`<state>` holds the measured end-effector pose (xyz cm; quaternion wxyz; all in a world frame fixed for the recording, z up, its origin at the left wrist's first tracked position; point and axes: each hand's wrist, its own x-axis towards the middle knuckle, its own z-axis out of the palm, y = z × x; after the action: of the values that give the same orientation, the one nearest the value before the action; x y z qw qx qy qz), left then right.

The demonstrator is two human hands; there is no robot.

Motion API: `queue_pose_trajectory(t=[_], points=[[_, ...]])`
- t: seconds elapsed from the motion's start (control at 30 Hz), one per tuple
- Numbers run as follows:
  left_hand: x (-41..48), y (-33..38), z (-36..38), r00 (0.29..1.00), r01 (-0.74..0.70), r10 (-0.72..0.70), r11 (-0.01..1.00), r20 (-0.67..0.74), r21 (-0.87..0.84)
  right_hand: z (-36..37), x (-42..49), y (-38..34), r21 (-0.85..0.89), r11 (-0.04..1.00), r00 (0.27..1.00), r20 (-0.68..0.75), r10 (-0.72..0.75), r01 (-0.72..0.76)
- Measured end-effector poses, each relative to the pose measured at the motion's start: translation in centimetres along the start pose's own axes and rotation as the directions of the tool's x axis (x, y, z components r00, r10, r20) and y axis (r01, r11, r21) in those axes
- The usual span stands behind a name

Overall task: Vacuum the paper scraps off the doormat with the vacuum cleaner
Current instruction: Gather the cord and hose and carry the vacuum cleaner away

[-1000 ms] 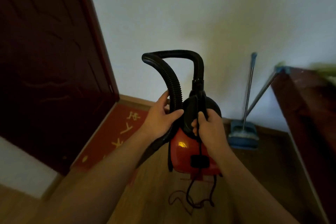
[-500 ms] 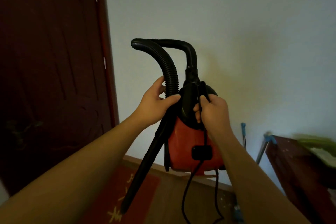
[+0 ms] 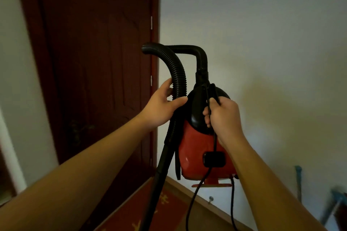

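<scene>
Vacuum cleaner hangs over the doormat. My left hand grip wraps the hose, my right hand grip clasps handle and cord. Setup step, I judge; next, lower the hose end onto the mat.

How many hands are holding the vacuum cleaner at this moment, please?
2. The left hand grips the ribbed black hose; the right hand grips the handle on top of the red vacuum cleaner, pinching its cord too.
</scene>
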<state>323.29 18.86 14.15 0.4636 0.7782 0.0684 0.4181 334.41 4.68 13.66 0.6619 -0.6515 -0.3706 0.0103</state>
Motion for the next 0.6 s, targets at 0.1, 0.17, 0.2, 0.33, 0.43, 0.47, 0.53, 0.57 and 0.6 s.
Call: queue_pose_trajectory(t=[0.1,0.17,0.2,0.33,0.43,0.47,0.53,0.57,0.6], points=[[-1.1,1.2,-1.9,0.999,0.004,-0.003,1.000,-0.054,0.024,1.6,0.1,-0.9,0.021,0.999,0.997,0.072,-0.027,0.026],[-2.1,2.1,-3.5,0.997,0.011,-0.006,0.998,-0.079,0.060,3.1,-0.3,-1.6,0.047,0.998,0.992,0.114,-0.048,0.043],[-2.7,2.7,-4.5,0.995,0.010,-0.002,0.997,-0.095,0.081,4.0,-0.6,-2.0,0.062,0.997,0.989,0.134,-0.058,0.050],[-5.7,4.0,-8.8,0.986,0.043,-0.021,0.991,-0.165,0.129,8.0,-2.9,-3.8,0.111,0.992,0.974,0.211,-0.081,0.059],[-8.9,4.9,-12.3,0.977,0.062,-0.029,0.986,-0.210,0.153,11.4,-5.2,-5.2,0.140,0.989,0.960,0.266,-0.089,0.053],[-10.1,5.2,-13.7,0.975,0.064,-0.027,0.985,-0.221,0.162,12.7,-6.2,-5.7,0.148,0.988,0.954,0.284,-0.093,0.053],[-12.9,5.9,-16.6,0.968,0.076,-0.031,0.982,-0.251,0.173,15.5,-8.5,-6.9,0.165,0.985,0.942,0.321,-0.103,0.052],[-14.4,6.2,-18.2,0.963,0.088,-0.038,0.980,-0.266,0.181,17.0,-9.8,-7.6,0.178,0.983,0.935,0.337,-0.108,0.049],[-15.9,6.5,-20.0,0.958,0.106,-0.049,0.976,-0.283,0.189,18.6,-11.2,-8.3,0.191,0.980,0.930,0.351,-0.113,0.047]])
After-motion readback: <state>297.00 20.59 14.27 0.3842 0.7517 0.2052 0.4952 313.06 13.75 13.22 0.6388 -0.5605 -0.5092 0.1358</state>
